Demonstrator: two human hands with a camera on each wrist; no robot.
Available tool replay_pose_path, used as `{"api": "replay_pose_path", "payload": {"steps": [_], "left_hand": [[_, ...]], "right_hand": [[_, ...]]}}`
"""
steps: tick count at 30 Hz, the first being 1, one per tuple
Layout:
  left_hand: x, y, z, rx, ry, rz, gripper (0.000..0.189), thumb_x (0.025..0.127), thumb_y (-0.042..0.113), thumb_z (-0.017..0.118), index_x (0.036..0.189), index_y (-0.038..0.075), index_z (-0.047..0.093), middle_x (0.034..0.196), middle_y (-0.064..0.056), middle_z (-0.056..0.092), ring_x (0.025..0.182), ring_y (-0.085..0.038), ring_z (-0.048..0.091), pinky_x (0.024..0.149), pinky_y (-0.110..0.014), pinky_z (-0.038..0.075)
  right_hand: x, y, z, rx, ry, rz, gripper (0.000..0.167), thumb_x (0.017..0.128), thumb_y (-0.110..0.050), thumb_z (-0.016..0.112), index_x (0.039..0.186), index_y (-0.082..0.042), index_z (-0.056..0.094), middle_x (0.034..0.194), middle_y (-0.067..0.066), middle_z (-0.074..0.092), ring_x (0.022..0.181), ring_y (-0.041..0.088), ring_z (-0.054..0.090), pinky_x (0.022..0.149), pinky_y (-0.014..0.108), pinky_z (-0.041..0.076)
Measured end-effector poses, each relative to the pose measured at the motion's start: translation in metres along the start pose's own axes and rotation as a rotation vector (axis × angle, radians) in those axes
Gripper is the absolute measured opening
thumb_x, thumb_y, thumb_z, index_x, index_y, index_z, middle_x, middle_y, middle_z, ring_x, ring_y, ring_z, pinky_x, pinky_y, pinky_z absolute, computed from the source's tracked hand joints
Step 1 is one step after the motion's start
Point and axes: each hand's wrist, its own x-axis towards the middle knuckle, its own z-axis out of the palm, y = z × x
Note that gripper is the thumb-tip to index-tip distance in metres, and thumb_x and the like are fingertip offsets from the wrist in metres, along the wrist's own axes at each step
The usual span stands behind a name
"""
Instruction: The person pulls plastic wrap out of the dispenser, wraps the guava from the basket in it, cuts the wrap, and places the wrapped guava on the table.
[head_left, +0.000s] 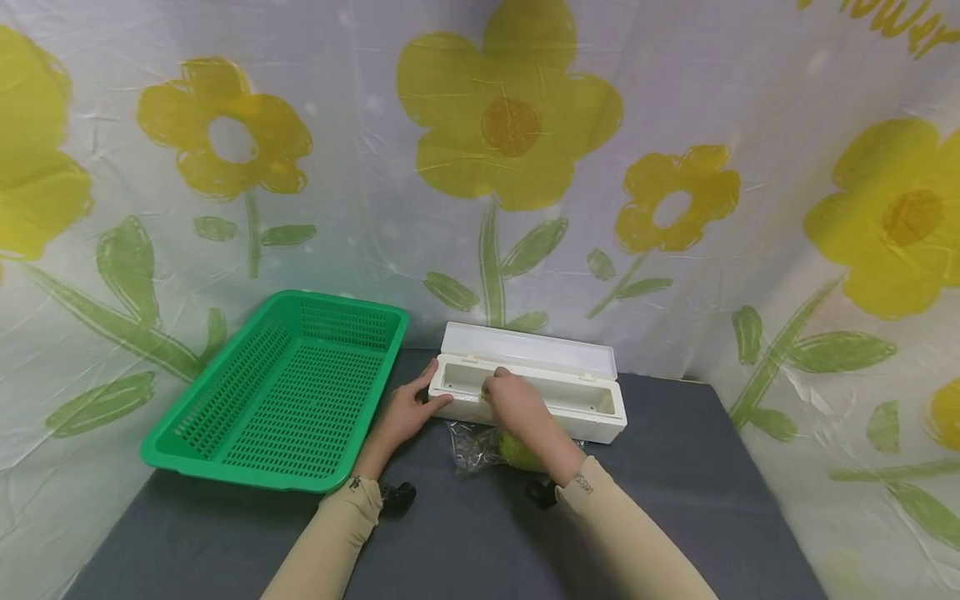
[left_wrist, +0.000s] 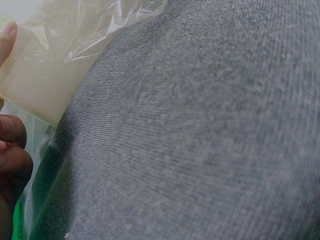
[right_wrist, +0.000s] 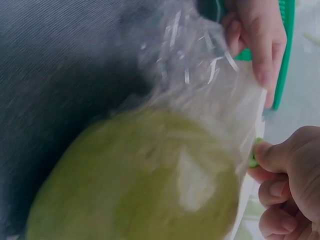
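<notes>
A long white cling film dispenser (head_left: 525, 407) lies on the table with its lid (head_left: 528, 350) tipped back. My left hand (head_left: 405, 414) grips its left end, thumb along the front edge. In the right wrist view, my right hand (right_wrist: 295, 180) pinches a small green slider (right_wrist: 254, 153) at the dispenser's edge; in the head view this hand (head_left: 521, 408) hides the slider. Clear film (right_wrist: 195, 65) spreads from the dispenser's front over a large round yellow-green fruit (right_wrist: 135, 185). My right forearm partly covers that fruit (head_left: 517, 452) in the head view.
A green perforated plastic basket (head_left: 300, 408) stands on the left, close to my left forearm. Dark grey cloth (head_left: 465, 542) covers the table. Behind hangs a curtain (head_left: 352, 167) printed with yellow flowers.
</notes>
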Motion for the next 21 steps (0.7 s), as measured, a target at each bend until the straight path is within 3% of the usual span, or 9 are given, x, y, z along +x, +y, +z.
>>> {"api": "replay_pose_path", "payload": {"steps": [4, 9, 10, 12, 13, 16, 18, 19, 21], "left_hand": [[0.0, 0.0, 0.0, 0.001, -0.001, -0.005, 0.081, 0.097, 0.022, 0.079, 0.163, 0.004, 0.035, 0.169, -0.018, 0.034, 0.151, -0.034, 0.043, 0.05, -0.027, 0.034], [0.002, 0.001, 0.0, 0.011, -0.004, -0.002, 0.082, 0.097, 0.025, 0.079, 0.164, 0.006, 0.036, 0.169, -0.014, 0.035, 0.132, -0.039, 0.06, 0.049, -0.026, 0.033], [0.002, 0.001, 0.0, 0.012, -0.005, 0.001, 0.081, 0.098, 0.026, 0.079, 0.163, 0.006, 0.036, 0.169, -0.015, 0.035, 0.118, -0.039, 0.065, 0.049, -0.026, 0.034], [0.001, 0.0, 0.0, 0.011, 0.001, 0.004, 0.081, 0.097, 0.026, 0.08, 0.163, 0.006, 0.037, 0.168, -0.014, 0.036, 0.112, -0.021, 0.068, 0.048, -0.026, 0.034], [0.001, -0.001, 0.0, 0.009, 0.005, 0.005, 0.081, 0.097, 0.025, 0.08, 0.163, 0.006, 0.038, 0.168, -0.014, 0.036, 0.095, -0.016, 0.069, 0.047, -0.027, 0.034], [-0.002, -0.002, 0.0, 0.006, 0.022, -0.01, 0.081, 0.096, 0.024, 0.081, 0.163, 0.006, 0.039, 0.167, -0.015, 0.037, 0.054, -0.007, 0.038, 0.045, -0.027, 0.034], [-0.002, -0.002, 0.0, 0.007, 0.028, -0.013, 0.081, 0.096, 0.023, 0.081, 0.162, 0.006, 0.039, 0.167, -0.015, 0.037, 0.056, -0.006, 0.047, 0.045, -0.026, 0.033], [-0.001, -0.002, 0.001, 0.009, 0.027, -0.006, 0.081, 0.096, 0.023, 0.081, 0.162, 0.005, 0.039, 0.167, -0.017, 0.037, 0.057, -0.016, 0.056, 0.046, -0.027, 0.033], [0.001, -0.002, 0.002, 0.009, 0.024, 0.002, 0.081, 0.096, 0.023, 0.081, 0.162, 0.004, 0.039, 0.167, -0.018, 0.037, 0.105, -0.026, 0.073, 0.05, -0.026, 0.037]], "right_hand": [[-0.007, 0.01, 0.0, 0.016, 0.025, 0.005, 0.009, 0.102, -0.008, 0.07, 0.1, -0.004, 0.077, 0.086, 0.007, 0.059, 0.074, 0.024, 0.065, 0.068, 0.038, 0.058], [-0.015, 0.019, 0.0, 0.054, 0.066, 0.008, 0.01, 0.102, -0.007, 0.07, 0.104, -0.003, 0.078, 0.087, 0.007, 0.059, 0.076, 0.024, 0.065, 0.07, 0.039, 0.058], [-0.016, 0.02, -0.001, 0.058, 0.071, 0.011, 0.009, 0.102, -0.007, 0.07, 0.104, -0.003, 0.078, 0.087, 0.007, 0.06, 0.077, 0.024, 0.065, 0.071, 0.039, 0.058], [-0.019, 0.021, -0.001, 0.069, 0.07, 0.019, 0.01, 0.102, -0.007, 0.07, 0.105, -0.003, 0.079, 0.089, 0.008, 0.061, 0.079, 0.025, 0.066, 0.072, 0.039, 0.058], [-0.02, 0.022, -0.001, 0.072, 0.068, 0.022, 0.011, 0.103, -0.007, 0.069, 0.106, -0.003, 0.079, 0.09, 0.008, 0.061, 0.079, 0.025, 0.066, 0.073, 0.039, 0.058], [-0.023, 0.023, -0.002, 0.079, 0.06, 0.03, 0.012, 0.103, -0.008, 0.069, 0.108, -0.003, 0.079, 0.092, 0.008, 0.063, 0.082, 0.027, 0.068, 0.074, 0.04, 0.059], [-0.027, 0.026, -0.003, 0.081, 0.065, 0.047, 0.012, 0.104, -0.009, 0.068, 0.107, -0.004, 0.079, 0.093, 0.008, 0.063, 0.083, 0.028, 0.069, 0.074, 0.041, 0.059], [-0.029, 0.029, -0.003, 0.082, 0.077, 0.055, 0.012, 0.104, -0.009, 0.068, 0.105, -0.004, 0.079, 0.092, 0.008, 0.063, 0.083, 0.028, 0.069, 0.074, 0.041, 0.059], [-0.035, 0.035, -0.004, 0.083, 0.099, 0.073, 0.011, 0.102, -0.008, 0.069, 0.103, -0.005, 0.08, 0.092, 0.007, 0.064, 0.084, 0.029, 0.07, 0.075, 0.042, 0.06]]}}
